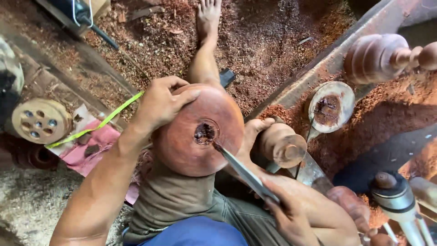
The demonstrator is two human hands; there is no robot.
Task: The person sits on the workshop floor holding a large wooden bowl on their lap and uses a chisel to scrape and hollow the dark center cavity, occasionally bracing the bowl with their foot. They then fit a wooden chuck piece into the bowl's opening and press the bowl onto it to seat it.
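Observation:
A round reddish wooden disc [182,146] with a dark hole [205,133] in its middle rests on my lap, against my outstretched bare leg [203,64]. My left hand [159,105] grips the disc's upper left rim. My right hand [284,212] holds a flat metal chisel [241,171] by its lower end. The chisel's tip sits at the edge of the hole. What look like toes [255,132] press on the disc's right edge.
A turned wooden knob [282,146] lies right of the disc. A pale disc with a rough centre [331,108] and a ribbed turned piece [378,57] sit further right. At left are a drilled wooden wheel [41,120], a yellow-green strap [100,123] and pink cloth [91,150]. Red sawdust [264,41] covers the ground.

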